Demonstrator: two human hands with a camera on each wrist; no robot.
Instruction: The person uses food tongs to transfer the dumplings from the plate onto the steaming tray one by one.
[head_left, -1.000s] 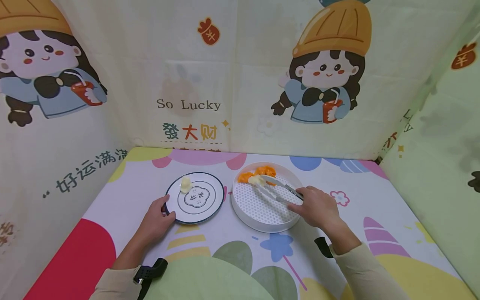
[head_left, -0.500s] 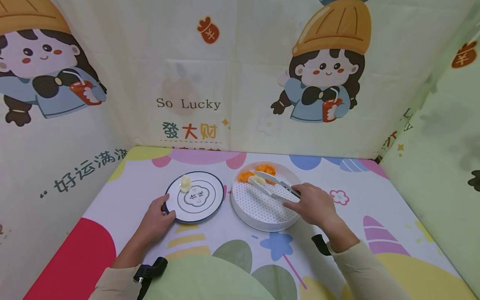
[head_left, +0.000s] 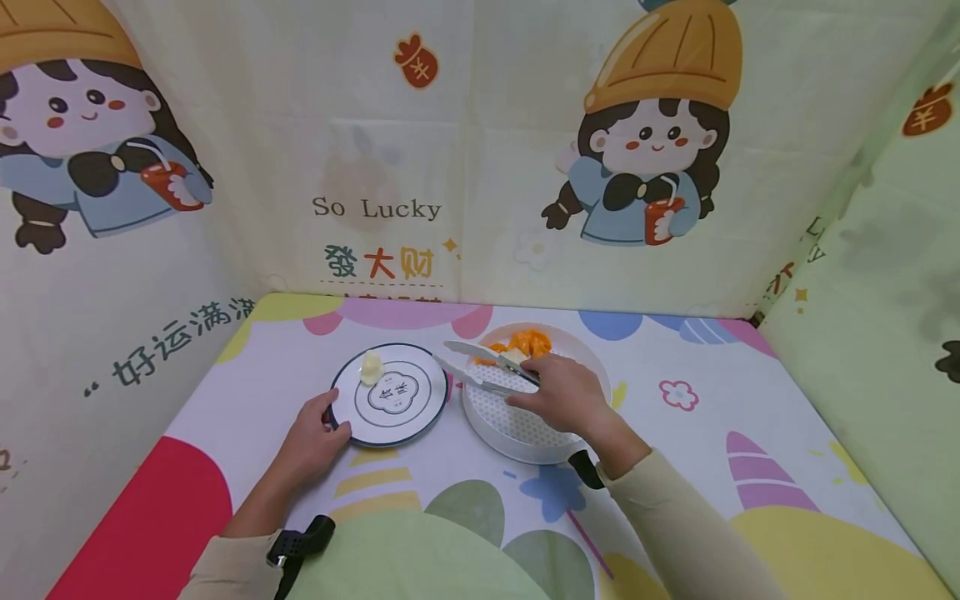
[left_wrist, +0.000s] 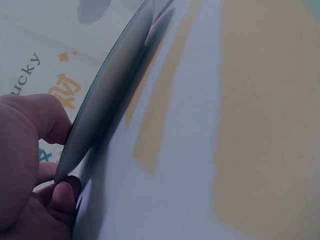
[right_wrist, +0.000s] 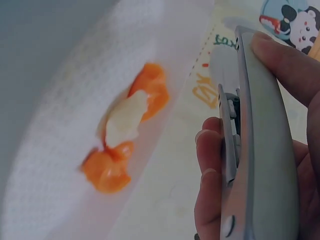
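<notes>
My left hand [head_left: 315, 437] holds the near-left rim of a white plate [head_left: 423, 412] with a dark blue edge; in the left wrist view its fingers pinch the plate [left_wrist: 107, 95]. A pale yellowish piece [head_left: 371, 369] lies on the plate's far-left part. Kitchen tongs [head_left: 467, 348] are gripped in my right hand [head_left: 573, 404], over the round white perforated tray. Their tips are spread, with nothing seen between them, near the plate's right edge. Inside the tray, a pale piece [right_wrist: 126, 117] lies between bright orange pieces [right_wrist: 106, 171].
The round tray [head_left: 517, 446] stands to the right of the plate, a narrow gap between them. A patterned cloth [head_left: 667, 467] covers the table. Printed fabric walls [head_left: 495, 150] rise at the back and sides.
My right hand has moved left with the tongs, from the tray's pale piece to beside the plate. That pale piece stays in the tray. My left hand has kept its place.
</notes>
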